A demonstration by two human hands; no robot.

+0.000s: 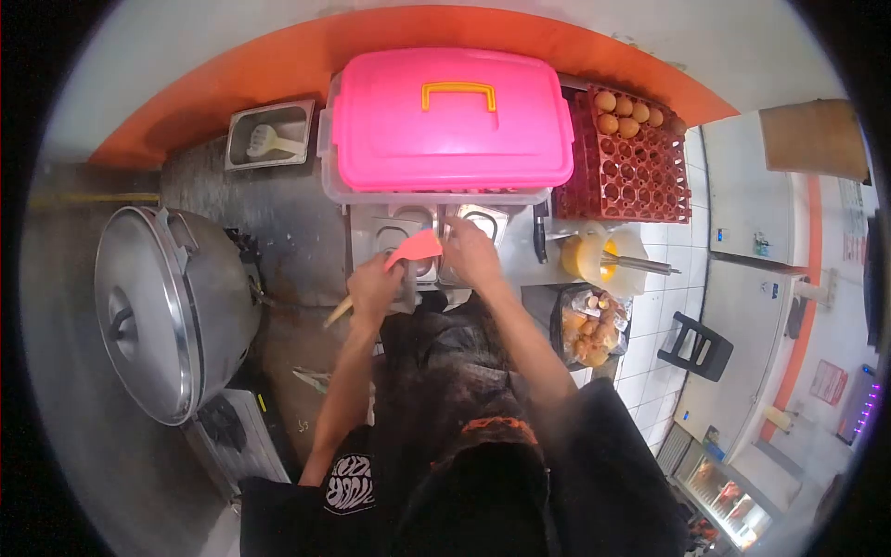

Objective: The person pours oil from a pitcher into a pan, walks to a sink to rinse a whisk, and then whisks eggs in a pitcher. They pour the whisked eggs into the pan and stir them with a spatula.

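Note:
My left hand (374,286) is closed around a spatula with a flat pink-red head (415,249) and a light wooden handle (340,310). The head points up and right, towards my other hand. My right hand (473,252) has its fingers curled in close by the spatula's tip, over the metal food pans; what it grips, if anything, I cannot tell. Under both hands stand small metal pans (484,219) set side by side, partly covered by my fingers and the spatula.
Behind the pans sits a clear box with a pink lid (455,121). At right are red egg trays (640,172) with several eggs, a knife (540,234), a jug with a whisk (650,265) and a bag of eggshells (590,327). A large pot (176,311) stands left, near a metal tray (270,136).

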